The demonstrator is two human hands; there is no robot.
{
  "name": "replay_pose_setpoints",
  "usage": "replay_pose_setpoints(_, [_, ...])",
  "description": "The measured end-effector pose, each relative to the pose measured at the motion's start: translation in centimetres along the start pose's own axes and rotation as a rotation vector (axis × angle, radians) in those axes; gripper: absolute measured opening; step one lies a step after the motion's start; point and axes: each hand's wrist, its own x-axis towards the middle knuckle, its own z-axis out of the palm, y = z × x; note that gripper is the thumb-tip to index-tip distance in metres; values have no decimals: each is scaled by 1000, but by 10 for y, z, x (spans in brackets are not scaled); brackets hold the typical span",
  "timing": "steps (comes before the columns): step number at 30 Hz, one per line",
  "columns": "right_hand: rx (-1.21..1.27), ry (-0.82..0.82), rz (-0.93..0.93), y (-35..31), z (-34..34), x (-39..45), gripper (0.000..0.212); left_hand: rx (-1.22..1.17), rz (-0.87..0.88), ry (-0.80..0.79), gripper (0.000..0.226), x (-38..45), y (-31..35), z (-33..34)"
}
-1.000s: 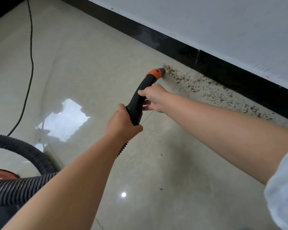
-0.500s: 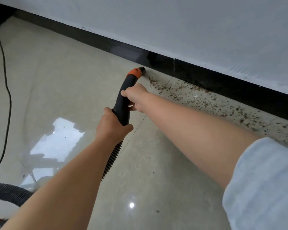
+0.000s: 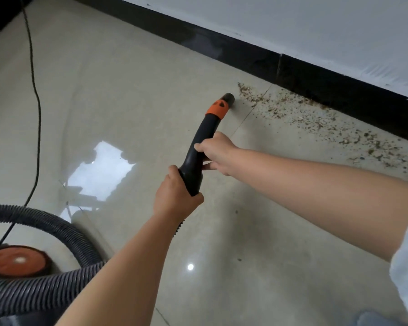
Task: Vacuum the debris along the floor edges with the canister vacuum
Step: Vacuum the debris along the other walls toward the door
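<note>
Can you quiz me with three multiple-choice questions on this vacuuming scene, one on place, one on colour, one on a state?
1. Where does the debris lie?
A. along the black baseboard
B. under the canister
C. on the wall

2. What colour is the collar behind the nozzle tip?
A. blue
B. orange
C. white

3. How is the vacuum handle held?
A. left hand only
B. right hand only
C. both hands grip it

Answers: 1 A, specks trail beside the baseboard. 2 B, the orange collar shows plainly. 3 C, left hand and right hand both wrap it.
</note>
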Motion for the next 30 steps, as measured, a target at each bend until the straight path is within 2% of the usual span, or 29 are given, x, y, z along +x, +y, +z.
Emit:
replay_pose_setpoints(7, [27,-25,20,9,-13,-12,45,35,82,-10,45,-10,-6,5])
replay_pose_setpoints(22, [25,68,-65,-44,-35,17,41,-50,25,17,46,42,64,-10])
replay_pose_setpoints(26, [29,45,-54,-50,-42,20,49,-28,35,14,46,47,66,-9])
replay_pose_setpoints(30, [6,8,-37,-38,-39,19,43,-23,30,13,44,42,53,-3])
